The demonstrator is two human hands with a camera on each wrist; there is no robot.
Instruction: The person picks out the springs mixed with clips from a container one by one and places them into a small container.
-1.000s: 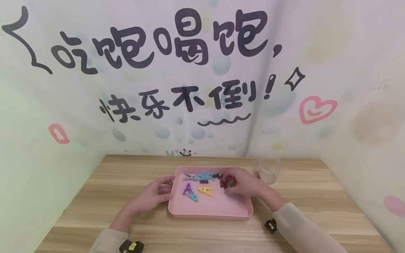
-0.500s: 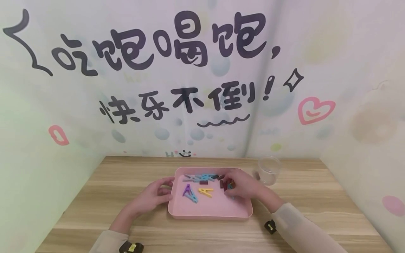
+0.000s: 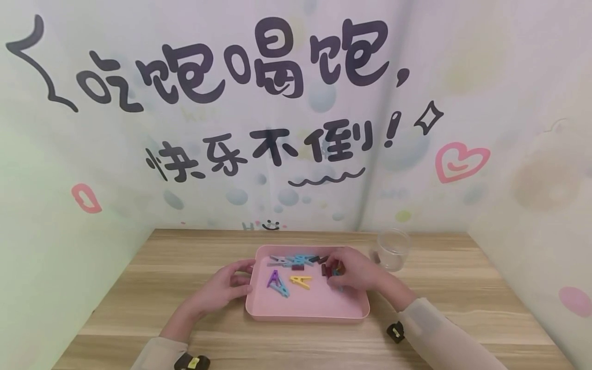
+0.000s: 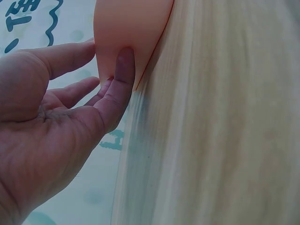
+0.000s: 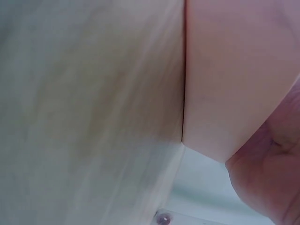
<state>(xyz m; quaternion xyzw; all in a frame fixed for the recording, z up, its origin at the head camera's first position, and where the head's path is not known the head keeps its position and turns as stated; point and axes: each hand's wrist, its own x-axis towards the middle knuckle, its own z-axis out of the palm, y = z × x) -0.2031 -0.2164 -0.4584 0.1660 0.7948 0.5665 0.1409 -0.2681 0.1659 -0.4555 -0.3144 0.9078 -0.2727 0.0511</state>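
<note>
A pink tray point(image 3: 305, 308) lies on the wooden table. My left hand point(image 3: 222, 285) touches the tray's left side, its fingers fairly straight; in the left wrist view the left hand point(image 4: 70, 108) has fingertips against the outer wall. Inside the tray's right part, my right hand point(image 3: 358, 270) pinches a small dark red piece point(image 3: 329, 273). The fingers partly hide it and a blue item beneath. The tray also holds a yellow clothespin point(image 3: 301, 280), a purple clothespin point(image 3: 273, 279) on a blue clothespin point(image 3: 280, 289), and several blue and grey clothespins point(image 3: 296, 260) at the back.
A clear cup point(image 3: 394, 250) stands behind the right hand, with a small brown piece point(image 3: 375, 257) at its left. Several small dark pieces point(image 3: 298, 267) lie in the tray's back part. A printed curtain wall point(image 3: 277, 205) rises behind the table.
The head view has shifted slightly. My right fingers have moved very little around the dark red piece, and my left hand stays at the tray's side.
</note>
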